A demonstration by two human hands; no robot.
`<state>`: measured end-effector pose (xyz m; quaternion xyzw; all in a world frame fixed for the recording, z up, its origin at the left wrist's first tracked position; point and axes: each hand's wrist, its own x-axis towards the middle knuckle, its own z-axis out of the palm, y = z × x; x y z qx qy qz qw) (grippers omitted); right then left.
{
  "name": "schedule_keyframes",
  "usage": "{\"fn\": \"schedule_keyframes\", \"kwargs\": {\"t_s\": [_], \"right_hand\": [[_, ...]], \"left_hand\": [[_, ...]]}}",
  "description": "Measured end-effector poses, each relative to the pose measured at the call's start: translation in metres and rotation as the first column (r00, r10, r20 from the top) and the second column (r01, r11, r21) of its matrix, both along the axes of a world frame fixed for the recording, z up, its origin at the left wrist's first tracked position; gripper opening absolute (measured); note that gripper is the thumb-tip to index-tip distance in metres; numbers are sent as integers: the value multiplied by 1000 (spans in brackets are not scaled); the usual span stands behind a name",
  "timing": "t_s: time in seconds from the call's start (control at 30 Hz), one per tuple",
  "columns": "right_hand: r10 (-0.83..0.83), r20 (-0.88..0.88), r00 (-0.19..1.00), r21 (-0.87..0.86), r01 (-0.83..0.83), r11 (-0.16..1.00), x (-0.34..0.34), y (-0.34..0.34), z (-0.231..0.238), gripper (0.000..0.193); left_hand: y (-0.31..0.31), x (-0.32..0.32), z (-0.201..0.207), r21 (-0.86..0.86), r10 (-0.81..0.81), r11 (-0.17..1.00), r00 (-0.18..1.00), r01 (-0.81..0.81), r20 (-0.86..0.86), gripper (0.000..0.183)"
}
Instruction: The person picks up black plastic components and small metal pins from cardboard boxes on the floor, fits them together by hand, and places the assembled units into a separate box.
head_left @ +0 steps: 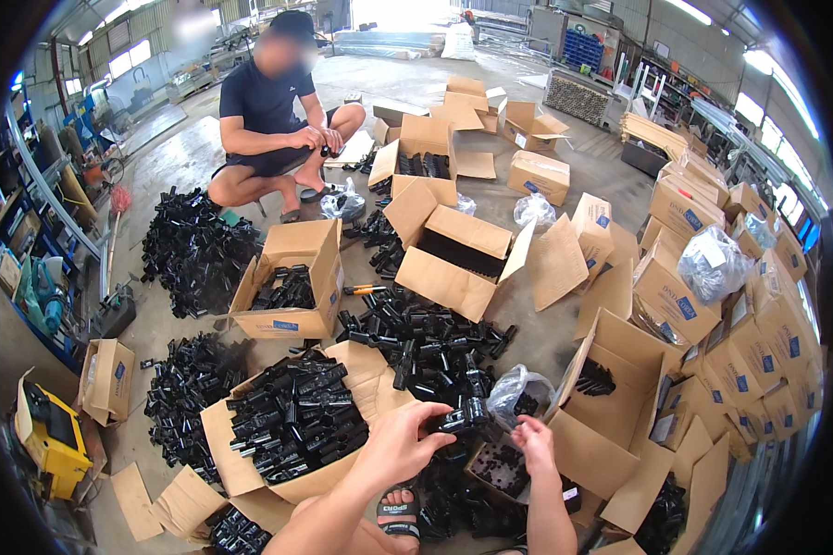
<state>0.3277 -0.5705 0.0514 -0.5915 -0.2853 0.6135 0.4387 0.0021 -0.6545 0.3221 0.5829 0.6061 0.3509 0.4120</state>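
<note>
My left hand (407, 444) grips a black fitting with a short tubular body (463, 418) between thumb and fingers, above a pile of similar black fittings (416, 338). To its right, my right hand (535, 444) has its fingers drawn together; whatever may be in them is too small to make out. Just under that hand is a small carton (473, 469) of little black pieces. Beside it lies a clear plastic bag (507, 393) with dark pieces inside. An open carton (222, 435) filled with black fittings stands left of my forearm.
A large open carton (611, 435) stands at the right, near stacked closed cartons (745, 356). Across the floor, a co-worker (273, 120) crouches behind more fittings (194, 254) and an open box (287, 323). A yellow case (63, 467) sits at the lower left.
</note>
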Motion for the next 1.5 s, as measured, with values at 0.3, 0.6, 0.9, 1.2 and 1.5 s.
{"fn": "schedule_keyframes", "kwargs": {"t_s": [0.3, 0.6, 0.9, 1.2, 1.5], "right_hand": [[106, -249, 963, 11, -107, 994, -39, -88, 113, 24], [335, 191, 923, 439, -386, 812, -98, -78, 260, 18], [-60, 822, 566, 547, -755, 362, -133, -54, 268, 12], [-152, 832, 534, 554, -777, 298, -138, -54, 267, 9], [-233, 852, 469, 516, -828, 219, -138, -58, 264, 7]], "left_hand": [[-13, -2, -37, 353, 70, 934, 948, 47, -309, 36], [-11, 5, -23, 316, 130, 949, 919, -6, -373, 35], [-13, 15, -26, 382, 117, 923, 903, 55, -413, 35], [-14, 12, -34, 389, 95, 919, 919, 67, -383, 36], [-16, 14, -25, 359, 40, 929, 942, 87, -332, 35]]}}
